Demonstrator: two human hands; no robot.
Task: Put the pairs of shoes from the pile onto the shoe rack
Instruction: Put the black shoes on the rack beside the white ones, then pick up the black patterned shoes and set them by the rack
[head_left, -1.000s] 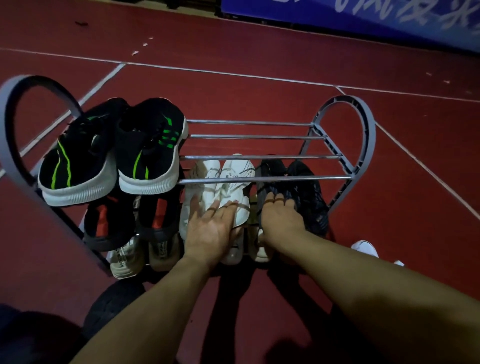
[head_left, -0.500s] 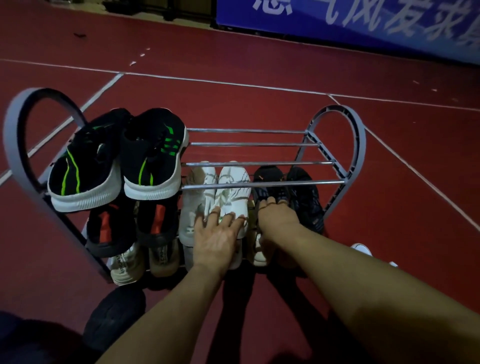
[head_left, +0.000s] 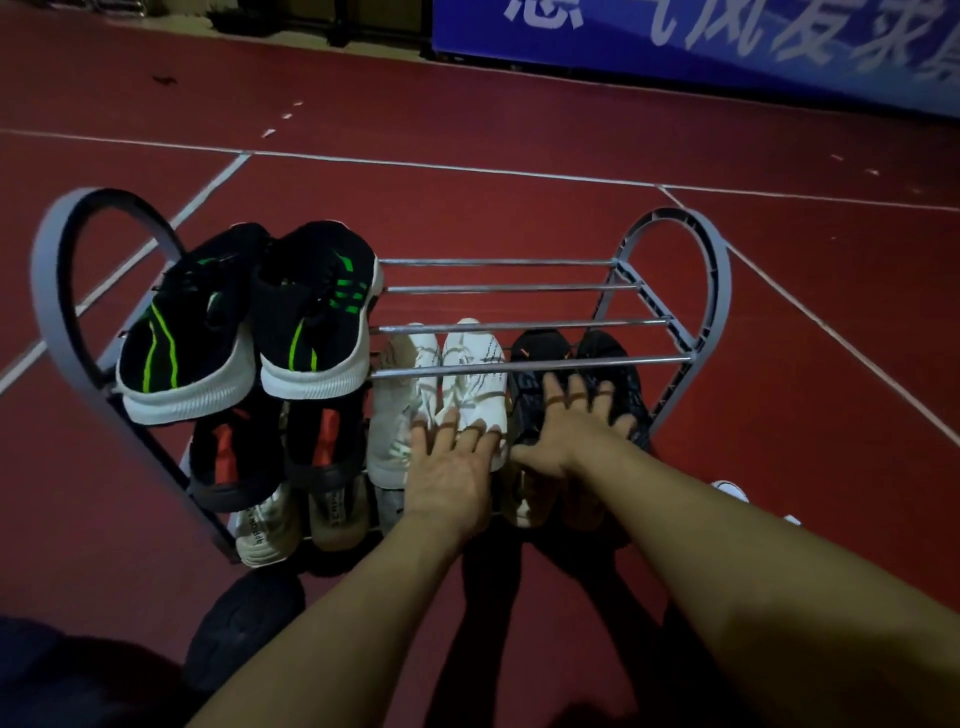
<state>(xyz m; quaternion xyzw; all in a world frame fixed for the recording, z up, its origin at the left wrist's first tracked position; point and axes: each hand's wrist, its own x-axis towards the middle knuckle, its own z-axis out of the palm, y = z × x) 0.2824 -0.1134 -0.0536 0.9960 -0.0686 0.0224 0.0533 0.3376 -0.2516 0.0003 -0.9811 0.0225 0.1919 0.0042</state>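
Both bare arms reach forward and down toward the shoe rack (head_left: 719, 291), a grey frame with heart-shaped ends and metal bars. The left hand (head_left: 451, 470) lies palm down with its fingers straight and slightly spread, the fingertips resting on the heels of the white shoes (head_left: 447, 384), which sit on the rack's middle tier near its centre. The right hand (head_left: 574, 426) is flat too, fingers fanned wide, pressing on top of the black shoes (head_left: 558, 351) at the right end of that same tier, just beside the white pair. Neither hand curls round anything; they only lie on the shoes.

On the rack's top tier, at its left end, stands a pair of black sneakers with green stripes (head_left: 249, 327), toes pointing away (their white soles face the person). Under them on the middle tier sit black shoes with red patches (head_left: 275, 452), and lower still pale shoes (head_left: 296, 519) show at the rack's bottom. The rack stands on a red floor (head_left: 519, 208) with white lines; beyond it hangs a blue banner (head_left: 727, 36).
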